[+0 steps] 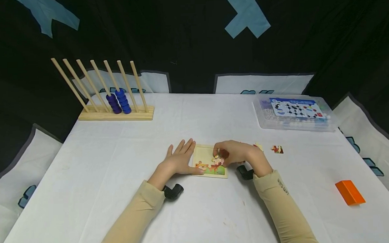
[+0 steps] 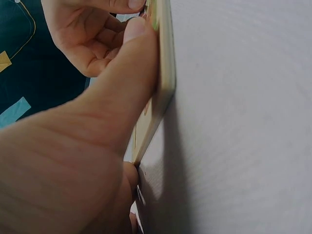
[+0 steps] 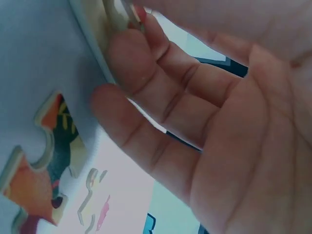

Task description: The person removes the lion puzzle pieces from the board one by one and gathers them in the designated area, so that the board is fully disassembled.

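A shallow wooden puzzle tray (image 1: 210, 175) lies on the white table, with colourful puzzle pieces (image 1: 202, 166) along its near part. My left hand (image 1: 179, 161) rests at the tray's left side, fingers spread and straight. Its thumb lies across the near left corner, seen close up beside the tray edge (image 2: 167, 58) in the left wrist view. With curled fingers, my right hand (image 1: 235, 152) pinches a puzzle piece (image 1: 217, 160) over the tray's right half. Its fingertips partly hide that piece. Loose puzzle pieces (image 3: 61, 141) lie on the table beside my right hand.
Another loose piece (image 1: 277, 149) lies right of the right hand. A clear plastic box (image 1: 294, 112) stands back right, an orange block (image 1: 350, 192) front right. A wooden peg stand (image 1: 117, 117) with blue and purple rings is back left.
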Available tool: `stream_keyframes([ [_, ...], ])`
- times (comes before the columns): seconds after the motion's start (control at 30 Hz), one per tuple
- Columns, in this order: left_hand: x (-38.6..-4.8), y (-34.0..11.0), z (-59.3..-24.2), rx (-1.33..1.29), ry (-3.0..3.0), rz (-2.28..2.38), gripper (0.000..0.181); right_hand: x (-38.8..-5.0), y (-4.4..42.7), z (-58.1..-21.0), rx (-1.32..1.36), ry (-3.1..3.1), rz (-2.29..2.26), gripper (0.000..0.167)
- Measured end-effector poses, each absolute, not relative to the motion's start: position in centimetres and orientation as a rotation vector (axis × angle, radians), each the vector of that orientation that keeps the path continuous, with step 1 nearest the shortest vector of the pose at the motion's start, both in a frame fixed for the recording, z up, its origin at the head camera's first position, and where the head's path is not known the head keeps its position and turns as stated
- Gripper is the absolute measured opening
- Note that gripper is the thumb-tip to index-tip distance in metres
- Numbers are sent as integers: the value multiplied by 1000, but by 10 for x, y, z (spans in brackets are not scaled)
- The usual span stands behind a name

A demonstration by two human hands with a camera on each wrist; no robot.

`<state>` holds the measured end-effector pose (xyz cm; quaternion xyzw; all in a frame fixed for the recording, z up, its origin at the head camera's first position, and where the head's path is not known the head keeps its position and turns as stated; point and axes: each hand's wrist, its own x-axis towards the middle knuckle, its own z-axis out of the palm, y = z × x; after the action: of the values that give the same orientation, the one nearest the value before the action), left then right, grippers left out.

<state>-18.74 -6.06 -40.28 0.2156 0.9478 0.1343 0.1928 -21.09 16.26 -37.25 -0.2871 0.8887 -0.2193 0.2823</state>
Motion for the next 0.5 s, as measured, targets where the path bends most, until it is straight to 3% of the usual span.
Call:
stream_keyframes([
  [0.5, -188, -59, -404, 599, 2663, 383, 107, -211, 161, -375, -791, 2381, -545, 32],
])
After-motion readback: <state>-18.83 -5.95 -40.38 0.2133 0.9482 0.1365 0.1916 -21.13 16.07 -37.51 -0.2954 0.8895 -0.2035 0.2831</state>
